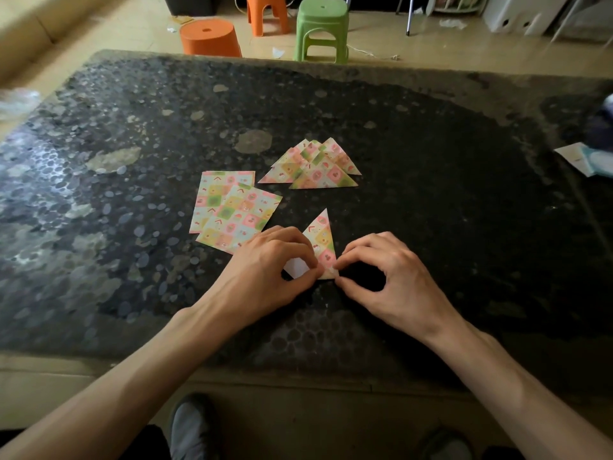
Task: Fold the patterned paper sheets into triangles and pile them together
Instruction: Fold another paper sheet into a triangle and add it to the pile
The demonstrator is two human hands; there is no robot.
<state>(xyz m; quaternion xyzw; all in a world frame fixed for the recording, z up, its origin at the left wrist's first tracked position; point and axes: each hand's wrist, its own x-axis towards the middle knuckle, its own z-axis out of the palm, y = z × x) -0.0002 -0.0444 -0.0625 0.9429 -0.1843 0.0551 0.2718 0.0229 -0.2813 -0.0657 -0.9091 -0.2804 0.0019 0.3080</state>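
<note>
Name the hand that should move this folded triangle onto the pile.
Probably the right hand: it pinches the triangle, with bare table up to the pile; the left hand sits by the flat sheets.

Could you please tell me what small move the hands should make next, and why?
Probably press the crease flat: the left hand and right hand both pinch the near corner of the folded sheet, its white underside showing; then it can join the triangle pile.
</note>
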